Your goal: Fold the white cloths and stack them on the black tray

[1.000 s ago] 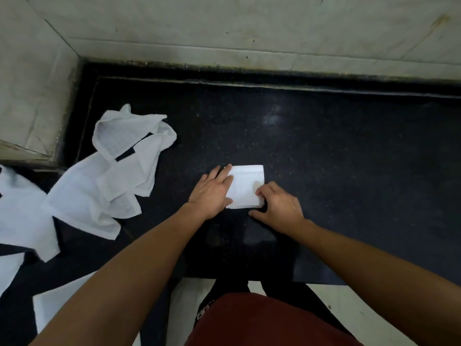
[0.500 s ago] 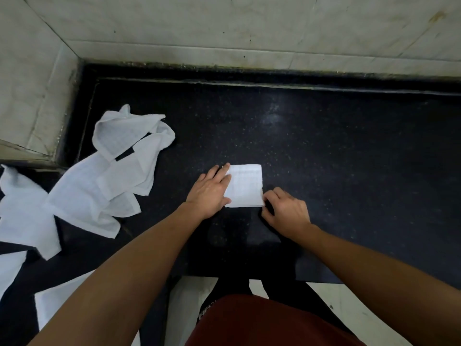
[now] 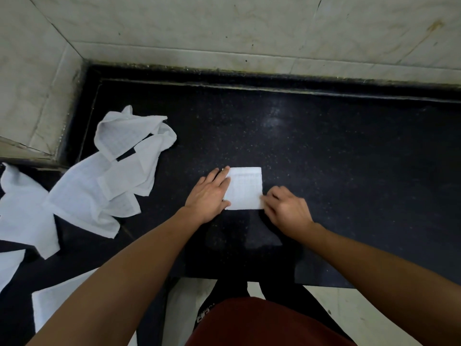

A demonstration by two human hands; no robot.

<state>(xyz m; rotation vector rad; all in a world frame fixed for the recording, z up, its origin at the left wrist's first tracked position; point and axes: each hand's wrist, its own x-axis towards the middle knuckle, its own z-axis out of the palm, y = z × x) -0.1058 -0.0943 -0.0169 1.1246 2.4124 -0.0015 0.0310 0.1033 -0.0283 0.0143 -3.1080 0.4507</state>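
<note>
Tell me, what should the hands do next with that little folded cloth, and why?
Probably lift the folded cloth and carry it to the tray, which I cannot make out here. The cloth lies as a small neat rectangle, the left hand flat on its left edge, the right hand, fingers curled, at its right edge. Loose cloths wait at the left.

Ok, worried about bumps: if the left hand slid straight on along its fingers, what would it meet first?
The left hand rests on the folded cloth, so it would cross its far left corner first. Beyond, the black counter looks free up to the back wall.
</note>
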